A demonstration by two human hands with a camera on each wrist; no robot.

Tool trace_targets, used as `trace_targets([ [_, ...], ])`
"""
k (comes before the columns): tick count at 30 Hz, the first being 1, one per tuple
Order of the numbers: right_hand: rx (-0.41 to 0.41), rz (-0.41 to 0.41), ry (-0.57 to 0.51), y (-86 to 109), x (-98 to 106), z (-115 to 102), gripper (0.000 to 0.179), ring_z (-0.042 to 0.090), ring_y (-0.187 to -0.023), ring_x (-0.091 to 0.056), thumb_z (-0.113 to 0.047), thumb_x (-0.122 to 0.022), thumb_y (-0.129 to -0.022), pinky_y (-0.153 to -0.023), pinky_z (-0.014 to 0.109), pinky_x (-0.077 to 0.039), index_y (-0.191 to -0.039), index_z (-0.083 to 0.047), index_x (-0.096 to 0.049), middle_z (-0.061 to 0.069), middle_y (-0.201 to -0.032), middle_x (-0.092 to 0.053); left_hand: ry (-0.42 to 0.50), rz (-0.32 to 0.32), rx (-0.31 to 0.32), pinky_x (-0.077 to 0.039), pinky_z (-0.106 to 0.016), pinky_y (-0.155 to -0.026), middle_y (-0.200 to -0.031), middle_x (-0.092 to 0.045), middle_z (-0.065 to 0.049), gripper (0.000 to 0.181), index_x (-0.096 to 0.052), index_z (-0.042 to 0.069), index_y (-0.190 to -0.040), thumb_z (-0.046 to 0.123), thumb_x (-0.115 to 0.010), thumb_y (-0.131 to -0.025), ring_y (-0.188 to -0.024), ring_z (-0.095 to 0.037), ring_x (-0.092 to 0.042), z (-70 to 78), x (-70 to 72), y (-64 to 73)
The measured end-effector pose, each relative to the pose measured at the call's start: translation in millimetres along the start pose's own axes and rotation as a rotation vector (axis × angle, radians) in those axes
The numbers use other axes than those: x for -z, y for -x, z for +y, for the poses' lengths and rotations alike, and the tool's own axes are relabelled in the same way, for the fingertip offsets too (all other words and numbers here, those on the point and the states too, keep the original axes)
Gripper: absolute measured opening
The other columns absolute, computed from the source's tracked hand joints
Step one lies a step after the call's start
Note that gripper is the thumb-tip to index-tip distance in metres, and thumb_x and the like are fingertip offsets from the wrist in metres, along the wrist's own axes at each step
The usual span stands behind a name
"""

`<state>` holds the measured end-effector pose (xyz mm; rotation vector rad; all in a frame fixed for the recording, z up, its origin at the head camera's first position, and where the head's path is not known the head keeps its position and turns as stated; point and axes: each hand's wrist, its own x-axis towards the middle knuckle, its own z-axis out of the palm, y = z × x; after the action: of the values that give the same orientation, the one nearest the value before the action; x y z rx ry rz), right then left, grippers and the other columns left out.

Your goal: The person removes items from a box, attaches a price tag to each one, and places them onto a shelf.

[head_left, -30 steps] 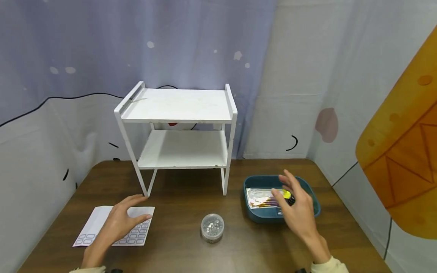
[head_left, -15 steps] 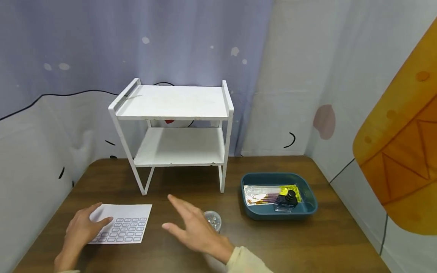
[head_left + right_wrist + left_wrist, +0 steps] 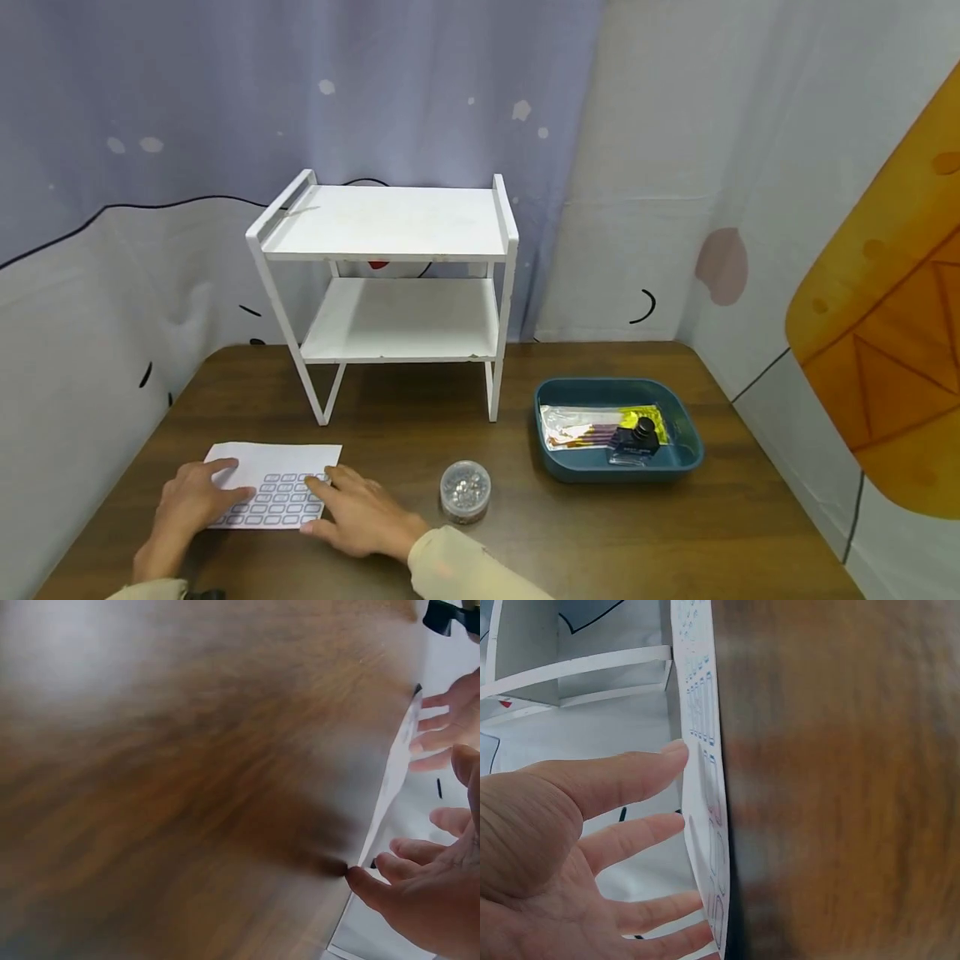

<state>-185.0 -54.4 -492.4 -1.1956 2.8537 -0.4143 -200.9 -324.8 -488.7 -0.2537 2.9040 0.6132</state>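
A white sheet of blue-framed labels lies on the table at the left front. My left hand rests on its left part, the fingers spread and fairly straight. Seen from the left wrist, that hand has its thumb and fingertips against the sheet. At the sheet's right edge is my right hand, fingertips over the labels and thumb by the near corner. In the right wrist view this hand's fingers are extended, one tip at the paper's edge. Neither hand grips the sheet.
A round clear tub of small shiny pieces stands right of the right hand. Farther right, a blue tray holds a packet of brushes and a small black bottle. The white two-tier shelf stands behind.
My left hand moved left onto the sheet's left part. My right hand crossed leftward from over the tray, past the tub, and came down at the sheet's right edge.
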Motion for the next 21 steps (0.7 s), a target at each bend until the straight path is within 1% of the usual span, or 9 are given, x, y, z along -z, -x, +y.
trace_targets([
  [4,-0.019,-0.058,0.064,-9.3,-6.2,-0.5,0.059,0.020,-0.147,-0.037,-0.058,-0.044,-0.100,-0.113,0.036,-0.039,-0.153,-0.031,-0.040,0.001,-0.157,-0.042,0.009,0.007,0.018,-0.043,-0.071,-0.083,-0.128,-0.037,-0.051,0.075,-0.053,-0.005,-0.134,0.038,-0.079,-0.079,-0.112,-0.073,-0.039,-0.4,-2.9,0.3],
  [9,-0.026,-0.147,0.160,-13.7,-10.1,2.2,0.057,0.017,-0.149,-0.032,-0.062,-0.039,-0.099,-0.117,0.037,-0.033,-0.151,-0.037,-0.042,-0.006,-0.159,-0.037,0.013,0.010,0.027,-0.044,-0.070,-0.081,-0.130,-0.037,-0.049,0.074,-0.055,-0.004,-0.133,0.039,-0.080,-0.078,-0.115,-0.071,-0.039,0.8,-4.8,0.0],
  [15,-0.014,-0.176,0.194,-13.8,-10.8,1.5,0.057,0.017,-0.151,-0.028,-0.065,-0.037,-0.099,-0.120,0.040,-0.030,-0.150,-0.039,-0.043,-0.008,-0.161,-0.034,0.002,0.003,0.053,-0.043,-0.072,-0.084,-0.128,-0.035,-0.051,0.082,-0.048,-0.008,-0.136,0.042,-0.079,-0.079,-0.115,-0.073,-0.036,0.7,-0.9,4.4],
  [21,-0.017,-0.195,0.192,-14.7,-8.1,0.1,0.058,0.017,-0.151,-0.026,-0.065,-0.037,-0.099,-0.120,0.040,-0.029,-0.150,-0.039,-0.042,-0.008,-0.161,-0.033,-0.012,0.041,0.076,-0.040,-0.070,-0.088,-0.123,-0.038,-0.053,0.091,-0.043,-0.014,-0.134,0.044,-0.081,-0.076,-0.110,-0.070,-0.037,0.4,3.0,6.4],
])
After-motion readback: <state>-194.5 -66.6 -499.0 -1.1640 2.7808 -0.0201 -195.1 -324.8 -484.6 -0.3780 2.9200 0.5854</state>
